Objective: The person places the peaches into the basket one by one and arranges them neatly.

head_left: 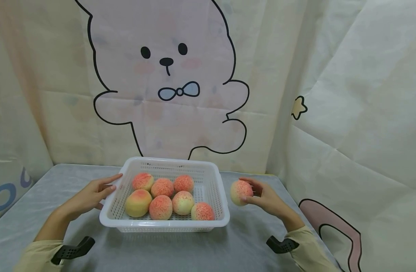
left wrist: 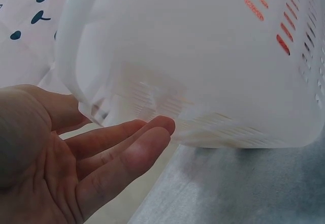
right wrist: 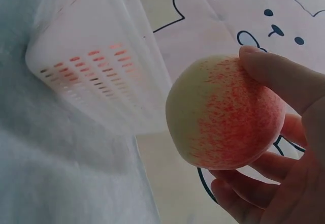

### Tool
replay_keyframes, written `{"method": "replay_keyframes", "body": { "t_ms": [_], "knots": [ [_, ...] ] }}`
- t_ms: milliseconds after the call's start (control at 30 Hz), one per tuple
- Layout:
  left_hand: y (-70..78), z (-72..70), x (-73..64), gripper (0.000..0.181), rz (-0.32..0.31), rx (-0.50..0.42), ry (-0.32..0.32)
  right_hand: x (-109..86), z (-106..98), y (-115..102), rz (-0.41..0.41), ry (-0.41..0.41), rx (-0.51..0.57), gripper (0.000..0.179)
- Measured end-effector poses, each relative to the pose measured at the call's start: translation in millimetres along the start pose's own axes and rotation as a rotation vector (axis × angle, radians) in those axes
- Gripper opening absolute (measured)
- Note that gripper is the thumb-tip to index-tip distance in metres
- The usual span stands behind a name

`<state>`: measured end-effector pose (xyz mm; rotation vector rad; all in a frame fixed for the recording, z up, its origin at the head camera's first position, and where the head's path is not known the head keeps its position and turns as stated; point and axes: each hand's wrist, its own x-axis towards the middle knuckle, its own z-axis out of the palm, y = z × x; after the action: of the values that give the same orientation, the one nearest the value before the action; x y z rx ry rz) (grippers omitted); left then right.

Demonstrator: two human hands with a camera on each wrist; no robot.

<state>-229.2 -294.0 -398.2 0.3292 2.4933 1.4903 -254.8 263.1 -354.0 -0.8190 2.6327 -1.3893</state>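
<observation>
My right hand (head_left: 267,198) holds a peach (head_left: 241,192), pale yellow with red speckles, off the basket's right side. In the right wrist view the thumb lies on top of the peach (right wrist: 226,112) and the fingers come round beneath it. A white plastic basket (head_left: 164,223) with slotted walls stands in the middle, with several red and yellow peaches (head_left: 161,207) inside. My left hand (head_left: 83,198) touches the basket's left rim, its fingers extended. In the left wrist view, those fingers (left wrist: 129,158) lie beside the outer wall (left wrist: 152,71), and one digit's tip is hidden by the rim.
A grey cloth (head_left: 140,253) covers the table under the basket. Behind it hangs a pale curtain (head_left: 201,128) printed with a bear, and more printed cloth (head_left: 357,143) closes off the sides. Each wrist wears a black strap mount (head_left: 73,251).
</observation>
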Motion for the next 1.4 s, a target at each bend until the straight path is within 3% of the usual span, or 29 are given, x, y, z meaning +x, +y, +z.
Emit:
{"method": "replay_keyframes", "body": {
  "t_ms": [433,667,900,1400],
  "knots": [
    [2.3,0.1,-0.3,0.070,-0.015,-0.010,0.001,30.3,16,-13,-0.049,0.009,-0.001,0.062],
    [2.0,0.9,0.2,0.070,-0.002,-0.010,-0.001,48.4,28,-18,-0.030,-0.004,-0.025,0.061],
    [0.5,0.9,-0.1,0.068,-0.004,-0.013,-0.005,70.0,43,-26,-0.059,-0.029,-0.087,0.063],
    [3.2,0.4,-1.0,0.070,-0.006,-0.016,0.000,102.7,71,-30,0.037,-0.143,-0.285,0.065]
  ]
}}
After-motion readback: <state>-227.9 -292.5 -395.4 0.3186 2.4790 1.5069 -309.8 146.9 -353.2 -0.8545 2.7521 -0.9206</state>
